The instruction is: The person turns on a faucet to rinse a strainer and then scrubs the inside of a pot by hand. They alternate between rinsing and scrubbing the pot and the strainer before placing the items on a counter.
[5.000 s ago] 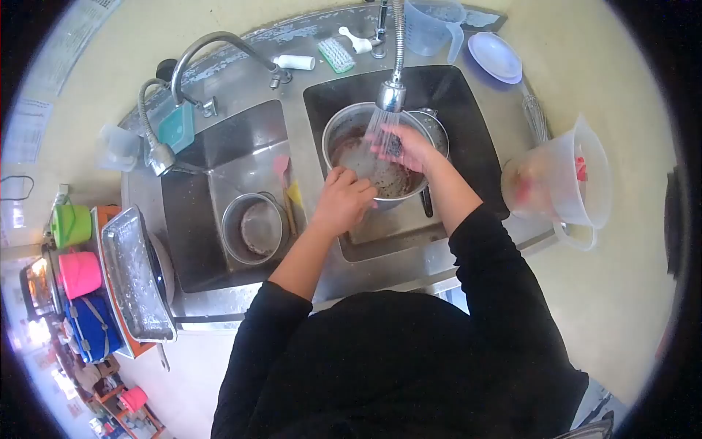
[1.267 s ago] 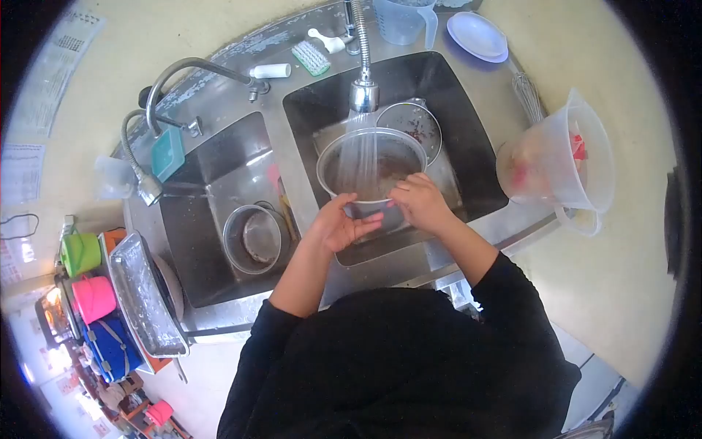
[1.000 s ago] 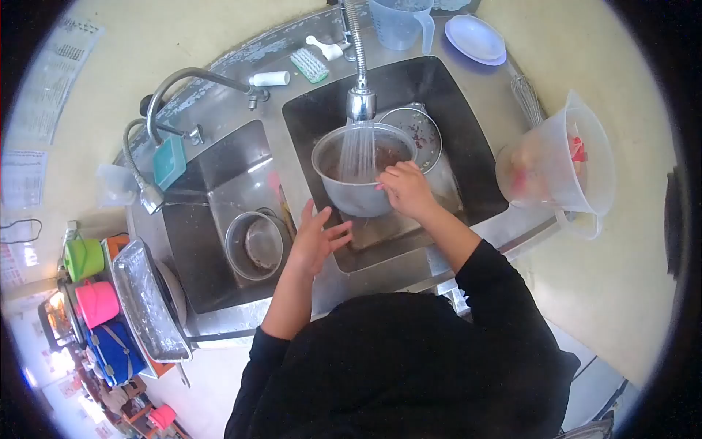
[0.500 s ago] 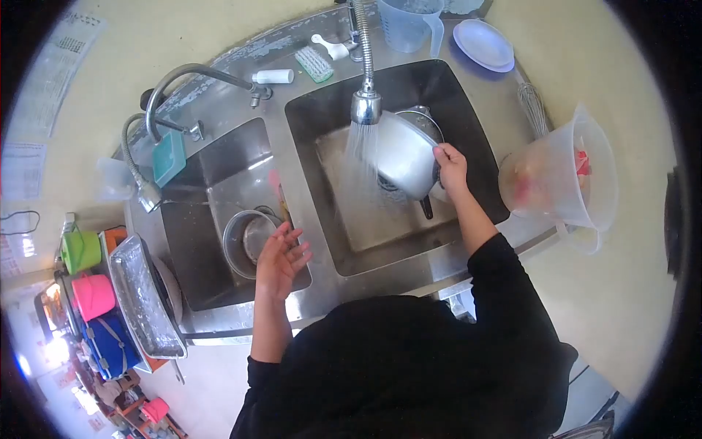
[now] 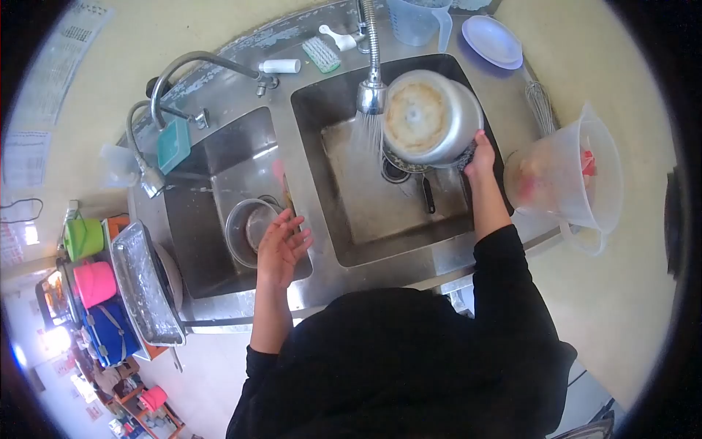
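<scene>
A silver metal pot (image 5: 447, 117) is tipped over the right sink basin (image 5: 365, 230), its stained, brownish base facing me. My right hand (image 5: 480, 157) grips the pot's rim at its right side; something dark and textured shows beside the fingers, too small to name. Water sprays from the shower-type faucet head (image 5: 371, 97) just left of the pot. Below it, a pan with a black handle (image 5: 428, 196) lies in the basin, mostly hidden. My left hand (image 5: 281, 249) is open with fingers spread, in front of a round metal container (image 5: 240, 238) in the left basin.
A frosted pitcher (image 5: 545, 183) and a whisk (image 5: 540, 106) are on the right. Behind the basins are a measuring jug (image 5: 413, 23), purple plates (image 5: 493, 42), a scrub brush (image 5: 321, 55) and a white bottle (image 5: 281, 66). A metal tray (image 5: 146, 285) stands at left, near a second faucet (image 5: 151, 181).
My right hand has turned the pot so its base faces me and moved it slightly right, out of most of the spray. My left hand stays nearly still, open.
</scene>
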Available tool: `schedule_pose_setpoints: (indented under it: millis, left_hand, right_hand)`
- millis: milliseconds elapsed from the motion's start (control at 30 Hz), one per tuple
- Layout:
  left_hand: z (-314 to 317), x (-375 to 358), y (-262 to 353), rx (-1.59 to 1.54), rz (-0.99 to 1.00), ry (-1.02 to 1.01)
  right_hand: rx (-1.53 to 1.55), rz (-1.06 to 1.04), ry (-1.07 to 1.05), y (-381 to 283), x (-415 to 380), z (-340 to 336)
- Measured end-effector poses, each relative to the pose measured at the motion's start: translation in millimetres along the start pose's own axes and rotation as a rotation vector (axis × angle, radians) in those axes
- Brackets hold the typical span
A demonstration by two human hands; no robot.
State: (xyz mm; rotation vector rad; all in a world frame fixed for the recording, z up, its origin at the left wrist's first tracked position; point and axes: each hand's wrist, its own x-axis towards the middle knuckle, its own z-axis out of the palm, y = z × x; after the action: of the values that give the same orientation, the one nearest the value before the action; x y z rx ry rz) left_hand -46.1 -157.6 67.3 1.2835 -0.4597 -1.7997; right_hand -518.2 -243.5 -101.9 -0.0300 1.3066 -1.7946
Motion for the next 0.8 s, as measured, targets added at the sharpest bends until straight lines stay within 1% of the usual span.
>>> schedule_pose_setpoints:
  millis: [33, 67, 167, 200, 233, 300, 333, 367, 400, 433, 467, 500, 533, 633, 667, 733, 767, 800]
  left_hand:
    - [1, -1, 0, 0.013, 0.007, 0.016]
    - [0, 0, -2, 0.027, 0.013, 0.016]
    - [-1, 4, -6, 0.068, 0.015, -0.001]
    - [0, 5, -8, 0.08, 0.004, -0.014]
    - [2, 6, -9, 0.093, -0.006, -0.028]
    - [3, 14, -21, 0.121, -0.071, -0.14]
    - [7, 18, -27, 0.136, -0.103, -0.198]
    - [19, 18, -33, 0.109, -0.206, -0.192]
    - [36, 19, -39, 0.082, -0.305, -0.192]
    - [50, 19, -41, 0.058, -0.407, -0.186]
    - [61, 20, -40, 0.036, -0.458, -0.148]
    - [70, 20, -38, 0.014, -0.511, -0.106]
    - [74, 21, -37, -0.009, -0.565, -0.062]
    - [63, 32, -38, -0.161, -0.635, -0.368]
    - [60, 35, -45, -0.147, -0.599, -0.326]
    - [60, 38, -57, -0.121, -0.519, -0.24]
    - [61, 39, -59, -0.12, -0.522, -0.179]
    - [63, 42, -59, -0.118, -0.524, -0.121]
  right_hand:
    - [0.032, 0.003, -0.017, -8, -3, -2]
    - [0.058, 0.026, 0.02, -20, -10, 1]
    - [0.024, -0.078, -0.02, -52, -35, 5]
    - [-0.089, -0.203, 0.003, -70, -65, 25]
    - [-0.232, -0.304, -0.023, -70, -73, 22]
    - [-0.517, -0.506, -0.075, -71, -87, 18]
    - [-0.679, -0.53, -0.216, -74, -108, 25]
    - [-0.816, -0.606, -0.239, -64, -126, 35]
    - [-1.062, -0.885, -0.387, -45, -155, 47]
    - [-1.152, -1.123, -0.532, -45, -177, 61]
    - [-1.208, -1.118, -0.647, -38, -195, 65]
    - [-1.32, -1.22, -0.782, -30, -205, 65]
    - [-1.264, -1.367, -0.9, -25, -218, 69]
    - [-1.237, -1.414, -1.182, -7, -241, 67]
    - [-1.219, -1.48, -1.189, -4, -244, 66]
    - [-1.181, -1.431, -1.265, -11, -243, 69]
    - [-1.162, -1.404, -1.303, -15, -241, 70]
    - [-1.146, -1.332, -1.285, -17, -239, 69]
